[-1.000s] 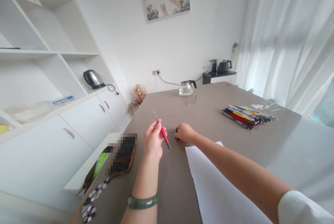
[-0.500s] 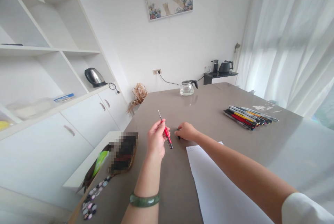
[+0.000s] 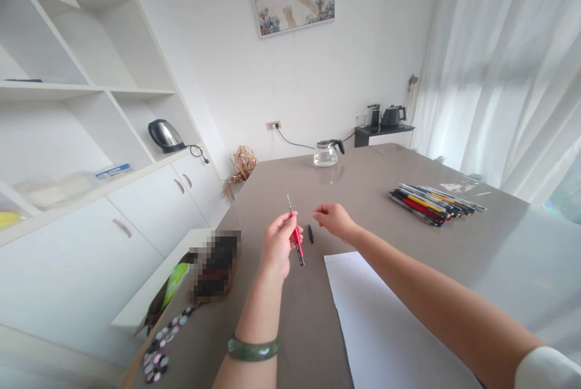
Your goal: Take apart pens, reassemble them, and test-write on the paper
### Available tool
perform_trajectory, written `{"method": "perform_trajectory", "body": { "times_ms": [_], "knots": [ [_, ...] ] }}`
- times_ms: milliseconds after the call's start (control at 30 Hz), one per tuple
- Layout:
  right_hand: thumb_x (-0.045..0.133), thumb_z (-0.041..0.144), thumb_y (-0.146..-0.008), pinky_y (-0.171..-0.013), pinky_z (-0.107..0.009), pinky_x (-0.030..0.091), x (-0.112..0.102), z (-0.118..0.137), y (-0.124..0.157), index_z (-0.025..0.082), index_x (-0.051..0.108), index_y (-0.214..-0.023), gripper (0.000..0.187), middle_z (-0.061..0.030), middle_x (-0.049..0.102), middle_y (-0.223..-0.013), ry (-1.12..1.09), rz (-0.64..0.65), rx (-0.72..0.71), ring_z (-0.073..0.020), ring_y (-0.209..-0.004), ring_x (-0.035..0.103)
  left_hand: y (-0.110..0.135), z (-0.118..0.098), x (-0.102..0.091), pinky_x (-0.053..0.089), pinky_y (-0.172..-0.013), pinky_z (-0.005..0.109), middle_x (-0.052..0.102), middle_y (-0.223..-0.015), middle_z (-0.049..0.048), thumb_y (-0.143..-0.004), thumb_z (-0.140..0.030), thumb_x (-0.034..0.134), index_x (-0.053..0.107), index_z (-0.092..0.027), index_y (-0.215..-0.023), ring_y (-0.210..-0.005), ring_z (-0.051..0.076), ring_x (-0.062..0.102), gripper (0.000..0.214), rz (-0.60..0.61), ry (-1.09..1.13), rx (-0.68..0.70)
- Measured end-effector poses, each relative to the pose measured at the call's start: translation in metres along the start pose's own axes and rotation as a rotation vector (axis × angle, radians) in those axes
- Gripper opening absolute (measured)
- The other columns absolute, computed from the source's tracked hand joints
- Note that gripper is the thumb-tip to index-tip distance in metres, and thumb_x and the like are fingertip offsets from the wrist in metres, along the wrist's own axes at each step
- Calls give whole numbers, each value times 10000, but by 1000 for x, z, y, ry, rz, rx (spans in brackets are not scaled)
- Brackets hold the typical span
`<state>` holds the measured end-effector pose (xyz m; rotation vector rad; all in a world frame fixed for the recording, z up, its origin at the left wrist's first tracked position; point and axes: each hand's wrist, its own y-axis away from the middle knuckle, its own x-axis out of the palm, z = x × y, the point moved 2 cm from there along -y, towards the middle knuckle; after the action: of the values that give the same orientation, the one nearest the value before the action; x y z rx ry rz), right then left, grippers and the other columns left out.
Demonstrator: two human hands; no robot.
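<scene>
My left hand point(image 3: 278, 241), a green bangle on its wrist, is closed round a red pen point(image 3: 297, 236). The pen tilts, with a thin refill tip sticking up from its upper end and a dark lower end. On the table just right of the pen lies a short black pen part point(image 3: 311, 233), touched by neither hand. My right hand point(image 3: 334, 219) hovers close to its right side, fingers curled together, and nothing shows in them. Below the right forearm is a white sheet of paper point(image 3: 381, 316).
A pile of pens point(image 3: 436, 202) lies on the table point(image 3: 363, 183) at the right, near white scraps point(image 3: 458, 186). A glass pot point(image 3: 325, 155) stands at the far edge. At left are a beaded strap point(image 3: 157, 357) and a blurred-out dark item point(image 3: 215, 268).
My right hand has let go of the black pen part and moved slightly up and right. My left hand has shifted a little right and down with the red pen.
</scene>
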<state>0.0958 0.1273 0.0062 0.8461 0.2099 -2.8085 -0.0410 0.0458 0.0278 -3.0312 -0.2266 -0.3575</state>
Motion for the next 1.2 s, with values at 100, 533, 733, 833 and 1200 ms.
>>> {"method": "perform_trajectory", "body": {
  "times_ms": [100,533,733,833,1200],
  "knots": [
    [459,413,-712,-402,-177,295,-17,8,12,135,583,-801,318,11,485,-560,-254,33,-54,-54,-428,362,3,3,6,398,-523,228,542,-601,18,-649,-404,584,566,-149,-962,-506,92,498,404,65,-96,-52],
    [611,390,-585,-387,-188,261,-27,6,31,128,577,-666,277,41,447,-499,-660,204,-32,-39,-399,323,8,12,22,391,-518,235,553,-591,27,-688,-369,548,582,-141,-949,-505,103,499,348,246,-322,-75],
    [593,367,-611,-383,-185,260,-27,8,32,137,547,-625,234,40,440,-501,-669,198,-64,-40,-406,323,8,14,20,379,-497,228,551,-581,24,-678,-374,555,586,-144,-976,-491,102,489,378,230,-330,-65],
    [585,385,-620,-383,-187,265,-27,7,29,143,527,-630,249,43,419,-499,-691,152,-58,-41,-402,320,8,13,20,377,-493,226,544,-562,20,-674,-377,558,598,-139,-949,-477,97,481,366,222,-336,-61],
    [414,384,-716,-420,-201,313,-30,-24,6,155,527,-662,261,-5,510,-558,73,-20,55,-74,-440,410,0,16,11,361,-457,205,511,-520,3,-643,-386,582,606,-131,-867,-448,82,459,341,47,-246,-70]
  ]
}}
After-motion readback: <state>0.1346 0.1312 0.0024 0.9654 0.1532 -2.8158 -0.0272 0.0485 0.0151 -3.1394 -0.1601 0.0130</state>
